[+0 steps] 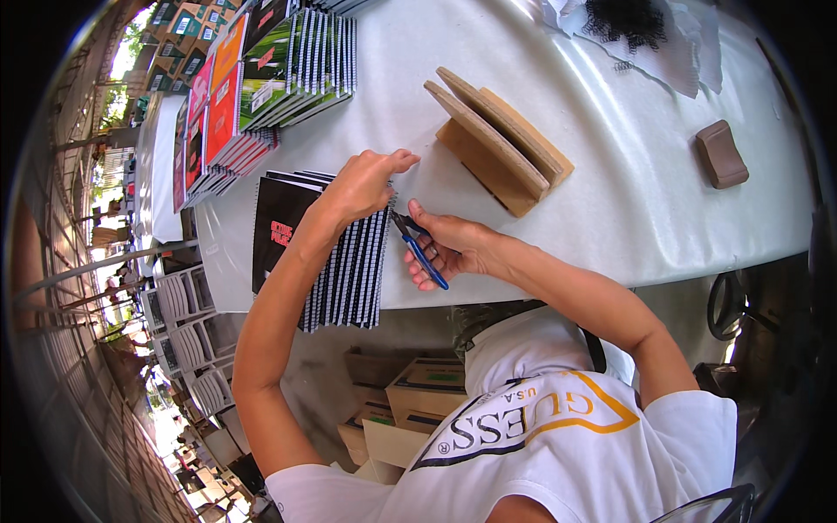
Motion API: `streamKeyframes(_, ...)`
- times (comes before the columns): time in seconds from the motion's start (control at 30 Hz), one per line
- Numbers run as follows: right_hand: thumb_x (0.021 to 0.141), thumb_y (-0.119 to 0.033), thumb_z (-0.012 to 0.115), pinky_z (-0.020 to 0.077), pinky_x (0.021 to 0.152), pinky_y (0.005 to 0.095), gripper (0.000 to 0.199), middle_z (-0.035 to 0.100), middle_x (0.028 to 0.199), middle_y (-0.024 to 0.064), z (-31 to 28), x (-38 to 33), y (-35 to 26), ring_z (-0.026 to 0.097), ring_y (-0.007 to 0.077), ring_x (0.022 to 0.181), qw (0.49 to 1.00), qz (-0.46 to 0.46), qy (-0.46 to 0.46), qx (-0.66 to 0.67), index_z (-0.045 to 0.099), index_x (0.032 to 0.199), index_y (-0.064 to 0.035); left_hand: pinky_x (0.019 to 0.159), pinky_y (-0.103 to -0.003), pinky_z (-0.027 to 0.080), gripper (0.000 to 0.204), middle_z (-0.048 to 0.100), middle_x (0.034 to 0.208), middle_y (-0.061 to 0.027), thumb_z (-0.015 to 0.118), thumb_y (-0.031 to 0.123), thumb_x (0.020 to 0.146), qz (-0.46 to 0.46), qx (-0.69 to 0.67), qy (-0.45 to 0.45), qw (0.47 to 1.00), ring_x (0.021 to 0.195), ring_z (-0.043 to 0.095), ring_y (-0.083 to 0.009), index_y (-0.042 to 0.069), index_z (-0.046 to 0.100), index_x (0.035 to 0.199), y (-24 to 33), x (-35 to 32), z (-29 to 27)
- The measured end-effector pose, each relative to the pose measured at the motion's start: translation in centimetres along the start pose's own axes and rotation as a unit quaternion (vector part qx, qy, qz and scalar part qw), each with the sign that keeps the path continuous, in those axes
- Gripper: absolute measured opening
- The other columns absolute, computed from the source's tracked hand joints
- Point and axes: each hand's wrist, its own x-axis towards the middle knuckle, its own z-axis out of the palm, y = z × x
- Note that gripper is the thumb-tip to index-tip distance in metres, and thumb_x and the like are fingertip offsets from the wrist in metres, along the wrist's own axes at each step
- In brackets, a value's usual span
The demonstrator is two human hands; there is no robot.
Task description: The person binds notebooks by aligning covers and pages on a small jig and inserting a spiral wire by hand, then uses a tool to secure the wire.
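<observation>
A fanned stack of black-covered spiral notebooks (277,218) lies at the table's near left edge, its wire bindings showing along the right side. My left hand (359,187) is over the far right corner of this stack. Its fingers are bent and pressed in, the foremost pointing right; whatever lies between them is hidden. Blue-handled pliers (422,258) are in my right hand (453,242), palm turned up and fingers around the handles. The dark jaws point up and left, close by the binding ends beneath my left hand; whether they touch wire cannot be seen.
Tall stacks of spiral notebooks (261,83) with colourful covers stand far left. A brown board stand (497,148) with upright panels sits right of my hands. Beyond are a tangle of black wire coils (623,22) on white sheets and a brown block (722,155). Cartons (427,388) are below the table.
</observation>
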Motion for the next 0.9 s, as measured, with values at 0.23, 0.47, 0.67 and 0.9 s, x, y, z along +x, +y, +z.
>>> streamKeyframes(0.23,0.091,-0.072,0.032,0.048,0.045,0.0326,0.074,0.05,0.064,0.0073,0.6,0.0,0.2,0.052,0.0193,0.051,0.99,-0.118,0.007,-0.081,0.051,0.077,-0.0007,0.093,-0.04,0.05,0.061,0.057,0.125,-0.0187,0.063,-0.009,0.069,-0.022,0.006,-0.018,1.0,0.105,0.06,-0.037,0.005,0.056,0.128,0.2,-0.2,-0.5)
streamKeyframes(0.47,0.093,-0.069,0.031,0.0423,0.042,0.0287,0.07,0.047,0.061,0.0036,1.8,0.8,-0.2,0.048,0.0154,0.048,0.977,-0.161,0.054,-0.133,0.049,0.073,-0.0037,0.088,-0.04,0.051,0.058,0.06,0.12,-0.0177,0.065,-0.007,0.07,-0.012,0.031,-0.013,0.999,0.096,0.064,-0.0371,0.006,0.059,0.125,-1.0,-0.6,-1.1)
streamKeyframes(0.67,0.095,-0.065,0.031,0.0421,0.04,0.0314,0.069,0.044,0.06,0.0053,1.7,2.2,-1.2,0.048,0.0175,0.047,0.984,-0.14,0.027,-0.106,0.046,0.071,-0.0028,0.085,-0.044,0.051,0.059,0.061,0.12,-0.0146,0.061,-0.009,0.069,-0.007,0.078,0.034,0.996,0.094,0.063,-0.0378,0.007,0.057,0.126,-1.5,-0.9,0.2)
streamKeyframes(0.9,0.09,-0.072,0.032,0.0555,0.053,0.0377,0.076,0.055,0.07,0.0106,1.4,0.9,-0.6,0.059,0.0224,0.059,0.996,-0.055,0.022,-0.059,0.053,0.084,0.0017,0.091,-0.043,0.05,0.07,0.05,0.137,-0.0109,0.063,-0.012,0.067,-0.024,0.062,0.008,0.998,0.103,0.06,-0.0374,0.011,0.053,0.132,-1.3,-1.0,0.2)
